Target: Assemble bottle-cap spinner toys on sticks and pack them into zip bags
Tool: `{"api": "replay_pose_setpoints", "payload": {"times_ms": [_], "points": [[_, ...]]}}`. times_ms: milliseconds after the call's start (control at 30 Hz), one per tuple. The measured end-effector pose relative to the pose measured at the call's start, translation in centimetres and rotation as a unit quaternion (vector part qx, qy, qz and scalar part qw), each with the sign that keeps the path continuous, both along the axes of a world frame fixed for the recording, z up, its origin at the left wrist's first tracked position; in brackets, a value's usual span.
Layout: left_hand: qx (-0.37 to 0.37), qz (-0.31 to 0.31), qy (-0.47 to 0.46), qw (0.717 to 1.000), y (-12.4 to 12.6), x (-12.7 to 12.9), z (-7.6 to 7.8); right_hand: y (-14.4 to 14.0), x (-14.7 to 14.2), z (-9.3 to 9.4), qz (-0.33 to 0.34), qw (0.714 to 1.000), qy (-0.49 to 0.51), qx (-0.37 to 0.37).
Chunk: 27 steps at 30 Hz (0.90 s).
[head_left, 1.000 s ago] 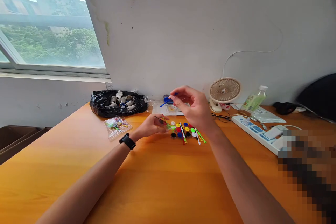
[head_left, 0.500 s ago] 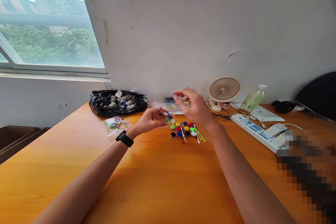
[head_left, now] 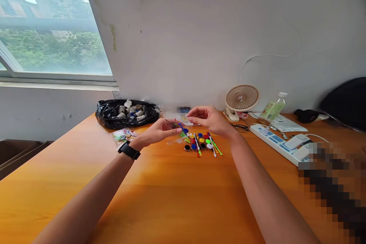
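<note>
My left hand [head_left: 158, 129], with a black watch on its wrist, is closed on a clear plastic bag [head_left: 174, 140] with small coloured plastic pieces inside, among them blue, green and red ones. To the right, my right hand [head_left: 210, 121] has its thumb and fingers brought together beside the bag; whether they pinch its edge or a small piece I cannot make out. Below both hands lie several coloured discs [head_left: 202, 140] in red, yellow, blue, black, green and white. Thin arrow-like plastic sticks [head_left: 212, 145] lie across and beside them.
At the left, another clear bag of coloured pieces [head_left: 123, 135] lies before a black plastic bag [head_left: 103, 116] holding grey rolls. At the right stand a small fan [head_left: 242, 98], a bottle [head_left: 273, 109] and a white power strip [head_left: 273, 142], near eyeglasses [head_left: 239, 126].
My right hand has come down slightly, its fingers drawing together beside the bag. My left hand has shifted a little left, and the bag in it hangs lower over the discs.
</note>
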<state>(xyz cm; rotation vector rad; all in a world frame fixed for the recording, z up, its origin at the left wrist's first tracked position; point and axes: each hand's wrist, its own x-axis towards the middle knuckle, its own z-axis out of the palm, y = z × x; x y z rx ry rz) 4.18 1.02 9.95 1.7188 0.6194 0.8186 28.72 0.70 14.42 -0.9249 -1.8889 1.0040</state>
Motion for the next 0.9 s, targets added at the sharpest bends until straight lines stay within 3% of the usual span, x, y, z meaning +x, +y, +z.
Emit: {"api": "replay_pose_setpoints", "payload": {"times_ms": [167,233,533,700,900], "points": [[0.076,0.148,-0.07,0.984,0.0,-0.5,1.7,-0.7,-0.3,0.9,-0.033,0.998,0.03,0.031],[0.095,0.172,-0.071,0.978,0.0,-0.8,2.0,-0.8,-0.6,1.0,-0.031,0.998,0.03,0.047],[0.14,0.177,-0.073,0.971,0.6,-2.2,2.8,-1.2,-0.8,1.3,-0.003,0.997,0.072,0.023],[0.142,0.169,-0.074,0.973,-0.6,-2.8,4.5,-1.8,-0.5,1.9,0.008,0.996,0.083,-0.001],[0.133,0.172,-0.074,0.973,-1.5,-3.2,5.4,-1.0,-0.5,1.0,-0.009,0.987,0.158,0.001]]}}
